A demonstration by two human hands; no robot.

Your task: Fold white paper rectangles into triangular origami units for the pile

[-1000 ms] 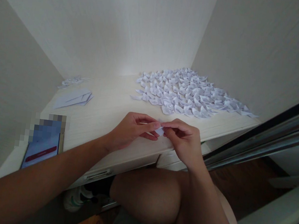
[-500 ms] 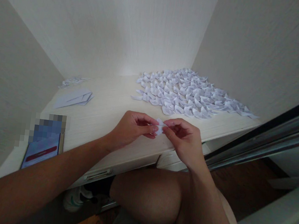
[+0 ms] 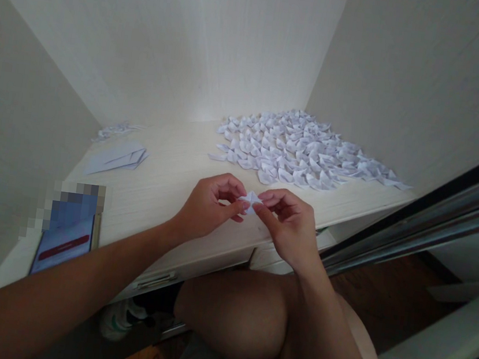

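A small folded white paper (image 3: 252, 198) is held between my two hands over the front part of the desk. Thumb and fingers of my left hand (image 3: 219, 203) pinch its left side. On the right side, my right hand (image 3: 289, 218) grips it the same way, thumb in front. Creases meet near the paper's middle, and its ends are hidden by my fingertips. Beyond my hands lie many small folded paper boats (image 3: 287, 147), packed in rows on the desk's right half.
Flat white paper sheets (image 3: 117, 159) lie at the left, with a small heap of white paper pieces (image 3: 117, 130) behind them. A phone (image 3: 66, 240) rests by my left forearm. Walls enclose the white desk (image 3: 172, 159). My legs are under its drawer edge.
Both hands have shifted slightly left with the paper. It now shows more of its creased face, and the fingers have moved a little on its edges.
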